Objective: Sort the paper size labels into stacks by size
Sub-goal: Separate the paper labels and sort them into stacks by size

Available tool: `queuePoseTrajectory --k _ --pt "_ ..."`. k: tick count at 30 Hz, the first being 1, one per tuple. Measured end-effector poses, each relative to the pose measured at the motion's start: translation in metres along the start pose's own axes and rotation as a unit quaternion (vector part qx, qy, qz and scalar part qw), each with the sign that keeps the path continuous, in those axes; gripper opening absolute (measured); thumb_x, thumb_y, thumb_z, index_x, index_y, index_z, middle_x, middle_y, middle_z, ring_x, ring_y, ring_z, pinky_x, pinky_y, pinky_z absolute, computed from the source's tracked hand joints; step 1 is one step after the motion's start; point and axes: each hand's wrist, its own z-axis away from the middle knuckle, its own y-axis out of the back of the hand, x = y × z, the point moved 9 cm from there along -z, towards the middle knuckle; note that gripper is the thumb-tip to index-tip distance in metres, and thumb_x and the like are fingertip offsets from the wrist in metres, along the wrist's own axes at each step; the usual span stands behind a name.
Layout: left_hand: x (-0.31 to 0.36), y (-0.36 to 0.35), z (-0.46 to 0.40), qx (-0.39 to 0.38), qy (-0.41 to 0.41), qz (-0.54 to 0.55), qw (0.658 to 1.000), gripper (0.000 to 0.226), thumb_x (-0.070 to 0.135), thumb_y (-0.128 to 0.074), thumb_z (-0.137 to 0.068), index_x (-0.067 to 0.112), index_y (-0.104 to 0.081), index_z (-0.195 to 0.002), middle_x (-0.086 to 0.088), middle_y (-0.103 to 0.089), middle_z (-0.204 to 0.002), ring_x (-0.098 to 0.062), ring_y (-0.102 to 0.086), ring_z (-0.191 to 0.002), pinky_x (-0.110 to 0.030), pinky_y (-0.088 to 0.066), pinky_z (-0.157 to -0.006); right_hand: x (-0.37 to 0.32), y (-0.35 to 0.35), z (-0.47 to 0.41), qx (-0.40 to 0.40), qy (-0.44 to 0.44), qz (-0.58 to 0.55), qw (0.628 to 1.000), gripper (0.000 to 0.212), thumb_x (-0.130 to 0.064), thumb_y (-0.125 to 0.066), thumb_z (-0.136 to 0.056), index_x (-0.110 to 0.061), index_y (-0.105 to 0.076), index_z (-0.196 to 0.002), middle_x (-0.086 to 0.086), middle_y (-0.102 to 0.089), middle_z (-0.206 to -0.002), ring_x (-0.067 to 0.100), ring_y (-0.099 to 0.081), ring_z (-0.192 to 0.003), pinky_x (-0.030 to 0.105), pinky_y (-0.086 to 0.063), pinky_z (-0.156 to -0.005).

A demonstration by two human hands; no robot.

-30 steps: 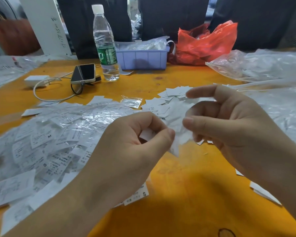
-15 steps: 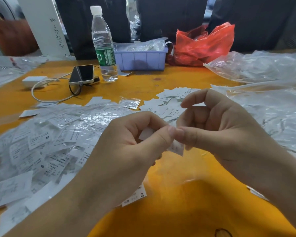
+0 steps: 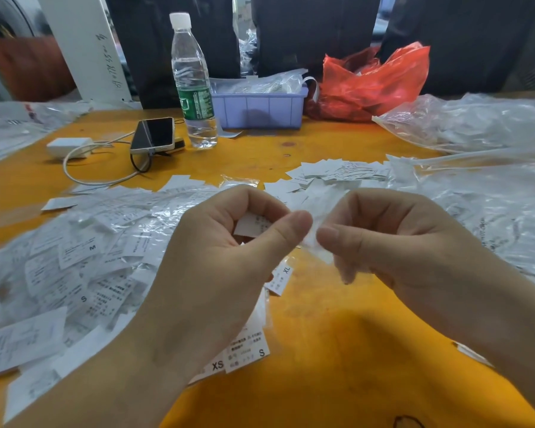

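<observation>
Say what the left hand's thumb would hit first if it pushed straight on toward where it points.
Probably the right hand: the left hand points its thumb rightward at the right thumb tip, just across a small gap, with the blurred label between them. Depth is uncertain.

two bare hands, left (image 3: 217, 267) and right (image 3: 393, 242), forearms uncovered, no sleeves or jewellery visible.

Paper labels read M (image 3: 92, 248), S (image 3: 83, 298), XL (image 3: 287, 270), XS (image 3: 217, 365) and S (image 3: 261, 353).
</observation>
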Motion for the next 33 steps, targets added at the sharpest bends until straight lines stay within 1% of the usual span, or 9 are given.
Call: queuePoseTrajectory --k 3,7,10,13,16,18,22,26,33 --pt "-0.005 0.005 -0.003 0.012 0.011 0.023 1.0 0.01 0.041 -0.067 -0.076 0.033 -0.071 -0.081 0.008 -0.066 -0.063 -0.006 -0.063 -0.057 -0.02 -0.052 -0.051 -0.001 0.003 -0.001 -0.003 -0.007 -0.03 1.0 0.019 -0.023 -0.07 -0.072 -0.014 -0.061 -0.058 0.003 -0.056 -0.054 0.015 -0.054 -0.053 0.019 -0.044 -0.054" --pt "-0.007 0.01 -0.004 0.033 0.009 0.018 0.999 0.013 0.036 -0.062 -0.08 0.04 -0.065 -0.092 0.009 -0.067 -0.078 -0.008 -0.064 -0.062 -0.026 -0.055 -0.053 0.002 -0.002 -0.001 -0.034 -0.033 -0.074 0.996 0.023 -0.015 -0.071 -0.07 -0.019 -0.057 -0.053 0.01 -0.061 -0.06 0.024 -0.061 -0.065 0.026 -0.051 -0.056" --pt "-0.004 0.012 -0.004 0.046 -0.006 0.017 0.999 0.021 0.027 -0.065 -0.09 0.042 -0.057 -0.103 0.013 -0.066 -0.084 -0.008 -0.064 -0.064 -0.023 -0.054 -0.052 0.006 -0.006 0.0 -0.052 -0.051 -0.091 0.993 0.016 -0.007 -0.073 -0.068 -0.015 -0.06 -0.063 0.018 -0.067 -0.069 0.022 -0.062 -0.057 0.029 -0.053 -0.054" --pt "-0.001 0.013 -0.003 0.052 -0.013 0.012 0.998 0.028 0.023 -0.062 -0.093 0.044 -0.052 -0.108 0.013 -0.066 -0.084 -0.007 -0.064 -0.064 -0.019 -0.053 -0.053 0.011 -0.01 0.0 -0.07 -0.072 -0.097 0.99 0.01 -0.007 -0.07 -0.07 -0.015 -0.067 -0.076 0.019 -0.07 -0.072 0.023 -0.061 -0.054 0.03 -0.053 -0.053" --pt "0.001 0.011 -0.003 0.047 -0.015 0.01 0.999 0.026 0.029 -0.064 -0.092 0.046 -0.052 -0.109 0.015 -0.066 -0.086 -0.007 -0.064 -0.065 -0.018 -0.053 -0.054 0.013 -0.014 0.002 -0.093 -0.082 -0.087 0.988 0.008 -0.012 -0.067 -0.074 -0.008 -0.07 -0.081 0.018 -0.07 -0.07 0.022 -0.061 -0.055 0.031 -0.053 -0.055" --pt "0.002 0.008 -0.003 0.038 -0.015 0.007 0.999 0.025 0.036 -0.06 -0.086 0.046 -0.053 -0.107 0.017 -0.066 -0.089 -0.008 -0.065 -0.067 -0.02 -0.054 -0.054 0.014 -0.016 0.003 -0.1 -0.084 -0.083 0.988 0.01 -0.013 -0.065 -0.076 -0.005 -0.07 -0.08 0.018 -0.069 -0.07 0.023 -0.06 -0.055 0.028 -0.052 -0.055" --pt "0.002 0.006 -0.004 0.027 -0.015 0.011 0.999 0.024 0.035 -0.058 -0.082 0.045 -0.056 -0.104 0.017 -0.067 -0.088 -0.009 -0.065 -0.066 -0.022 -0.055 -0.054 0.012 -0.016 0.002 -0.093 -0.075 -0.087 0.989 0.009 -0.014 -0.063 -0.077 -0.007 -0.069 -0.078 0.021 -0.069 -0.069 0.021 -0.058 -0.052 0.022 -0.048 -0.05" --pt "0.004 0.004 -0.002 0.016 -0.018 0.009 1.0 0.024 0.035 -0.06 -0.08 0.042 -0.056 -0.103 0.016 -0.068 -0.081 -0.008 -0.065 -0.064 -0.02 -0.054 -0.053 0.012 -0.012 0.002 -0.076 -0.066 -0.088 0.991 0.009 -0.014 -0.063 -0.077 -0.008 -0.069 -0.077 0.02 -0.069 -0.069 0.019 -0.057 -0.051 0.021 -0.047 -0.049" --pt "0.005 0.009 -0.002 0.037 -0.02 0.015 0.999 0.025 0.035 -0.061 -0.08 0.042 -0.057 -0.104 0.017 -0.067 -0.085 -0.009 -0.067 -0.066 -0.02 -0.054 -0.053 0.01 -0.006 -0.001 -0.056 -0.052 -0.069 0.995 0.01 -0.018 -0.066 -0.076 -0.011 -0.07 -0.071 0.014 -0.068 -0.067 0.016 -0.056 -0.051 0.023 -0.049 -0.051"
